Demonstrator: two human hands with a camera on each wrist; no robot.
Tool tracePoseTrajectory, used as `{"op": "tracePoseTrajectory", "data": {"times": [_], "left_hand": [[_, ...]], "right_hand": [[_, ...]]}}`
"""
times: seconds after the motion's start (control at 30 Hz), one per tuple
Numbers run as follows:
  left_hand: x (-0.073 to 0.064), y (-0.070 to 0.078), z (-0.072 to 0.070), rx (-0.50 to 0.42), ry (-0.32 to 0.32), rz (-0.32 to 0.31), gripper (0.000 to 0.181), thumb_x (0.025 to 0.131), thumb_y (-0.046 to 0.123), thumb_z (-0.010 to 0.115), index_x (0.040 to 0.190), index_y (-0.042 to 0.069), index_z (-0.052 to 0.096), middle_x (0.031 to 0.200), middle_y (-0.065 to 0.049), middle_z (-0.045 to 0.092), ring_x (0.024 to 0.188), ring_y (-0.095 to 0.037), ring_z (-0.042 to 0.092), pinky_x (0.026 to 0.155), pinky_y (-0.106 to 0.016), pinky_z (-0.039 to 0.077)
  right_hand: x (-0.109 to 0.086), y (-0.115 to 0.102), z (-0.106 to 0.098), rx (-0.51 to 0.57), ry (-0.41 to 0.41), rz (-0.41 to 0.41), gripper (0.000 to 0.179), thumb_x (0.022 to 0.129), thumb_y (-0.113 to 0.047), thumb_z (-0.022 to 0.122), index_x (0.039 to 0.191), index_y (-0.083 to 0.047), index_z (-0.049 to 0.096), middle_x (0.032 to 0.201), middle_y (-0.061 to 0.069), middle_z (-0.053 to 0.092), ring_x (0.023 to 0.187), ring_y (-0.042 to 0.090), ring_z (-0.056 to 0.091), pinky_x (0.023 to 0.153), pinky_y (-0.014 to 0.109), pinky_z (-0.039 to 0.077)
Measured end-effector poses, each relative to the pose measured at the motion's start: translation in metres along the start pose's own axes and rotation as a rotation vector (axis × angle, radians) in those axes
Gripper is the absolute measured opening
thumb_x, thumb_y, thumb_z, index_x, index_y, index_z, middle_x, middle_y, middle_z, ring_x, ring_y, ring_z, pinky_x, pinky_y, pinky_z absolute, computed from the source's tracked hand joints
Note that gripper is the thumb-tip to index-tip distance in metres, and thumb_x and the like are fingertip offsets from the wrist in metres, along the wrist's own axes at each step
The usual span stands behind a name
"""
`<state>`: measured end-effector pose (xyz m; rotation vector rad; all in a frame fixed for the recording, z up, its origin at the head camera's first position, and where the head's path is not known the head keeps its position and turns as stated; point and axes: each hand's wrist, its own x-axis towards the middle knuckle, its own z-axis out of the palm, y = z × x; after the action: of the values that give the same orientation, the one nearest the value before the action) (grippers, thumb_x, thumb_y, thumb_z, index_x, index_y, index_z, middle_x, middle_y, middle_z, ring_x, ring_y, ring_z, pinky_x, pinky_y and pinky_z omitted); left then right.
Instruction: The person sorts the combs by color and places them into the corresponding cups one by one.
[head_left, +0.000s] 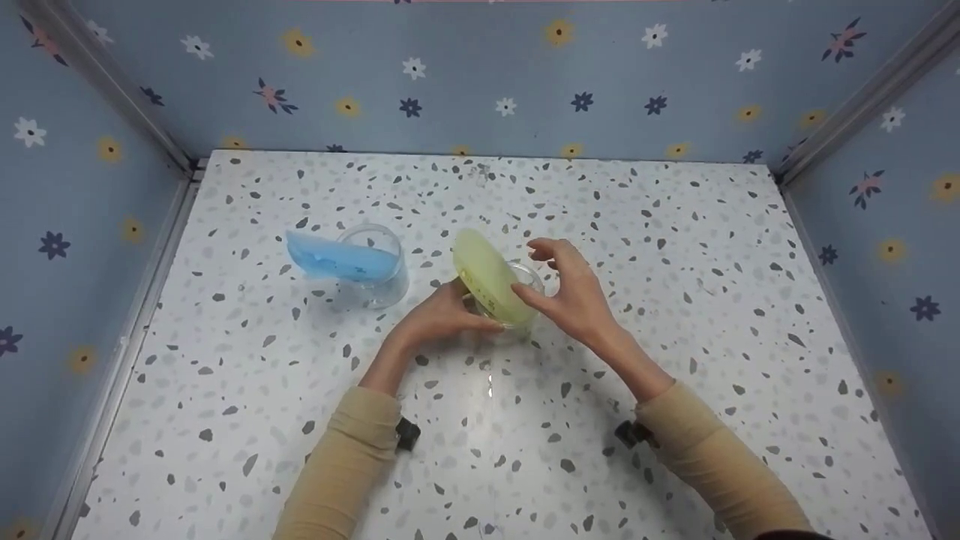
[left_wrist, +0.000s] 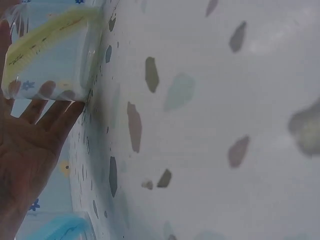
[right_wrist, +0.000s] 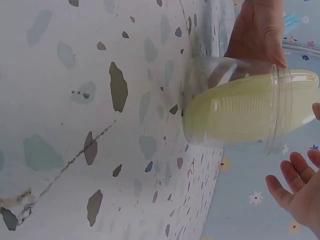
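Note:
A clear plastic jar [head_left: 517,331] stands on the table with a pale yellow, flat oval piece [head_left: 487,271] leaning inside it, its top sticking out past the rim. Small printed marks and a scale of fine lines show on the yellow piece in the right wrist view. My left hand [head_left: 441,315] grips the jar from the left side, thumb at the front and fingers round behind. On the other side, my right hand [head_left: 577,298] is held with fingers loosely bent and spread, its thumb tip right at the edge of the yellow piece.
To the left stands a second clear jar [head_left: 388,291] with a blue, flat piece [head_left: 337,257] tilted out of it leftward. The speckled white table [head_left: 480,450] is bounded by flowered blue panels [head_left: 480,75] at the back and both sides.

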<state>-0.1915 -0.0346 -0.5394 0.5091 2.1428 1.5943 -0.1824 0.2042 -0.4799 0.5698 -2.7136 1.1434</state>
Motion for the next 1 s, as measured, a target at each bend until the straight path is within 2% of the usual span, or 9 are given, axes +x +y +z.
{"op": "tracePoseTrajectory", "data": {"times": [0.37,0.53,0.73,1.0], "left_hand": [[0.008,-0.002,-0.003,-0.021,0.033,-0.047,0.088,0.078,0.041,0.089,0.152,0.029,0.042,0.146,0.004,0.058,0.141,-0.02,0.052,0.125,-0.044,0.036],[0.01,-0.001,-0.002,0.003,0.067,-0.05,0.089,0.08,0.039,0.088,0.154,0.026,0.041,0.149,0.001,0.057,0.144,-0.021,0.051,0.126,-0.043,0.034],[0.009,0.001,-0.001,0.054,0.102,-0.096,0.096,0.081,0.041,0.087,0.159,0.023,0.035,0.158,-0.002,0.05,0.151,-0.025,0.042,0.129,-0.046,0.03],[0.001,0.009,-0.014,0.057,0.107,-0.058,0.098,0.084,0.046,0.083,0.163,0.028,0.027,0.163,-0.003,0.044,0.152,-0.03,0.041,0.127,-0.051,0.033]], "right_hand": [[0.002,0.004,-0.002,-0.006,0.016,-0.011,0.056,0.094,-0.032,0.074,0.142,-0.01,0.054,0.135,0.008,0.061,0.125,0.023,0.06,0.107,0.04,0.054],[0.002,0.007,-0.004,-0.009,0.027,-0.017,0.053,0.096,-0.029,0.073,0.142,-0.011,0.054,0.136,0.007,0.061,0.124,0.023,0.06,0.106,0.042,0.054],[0.002,0.011,-0.006,-0.013,0.031,-0.016,0.052,0.096,-0.03,0.073,0.142,-0.014,0.055,0.136,0.009,0.061,0.123,0.023,0.061,0.105,0.045,0.055],[0.001,0.017,-0.016,-0.08,0.018,-0.029,0.057,0.096,-0.035,0.072,0.147,-0.017,0.052,0.139,0.008,0.06,0.13,0.025,0.058,0.108,0.047,0.053]]}}
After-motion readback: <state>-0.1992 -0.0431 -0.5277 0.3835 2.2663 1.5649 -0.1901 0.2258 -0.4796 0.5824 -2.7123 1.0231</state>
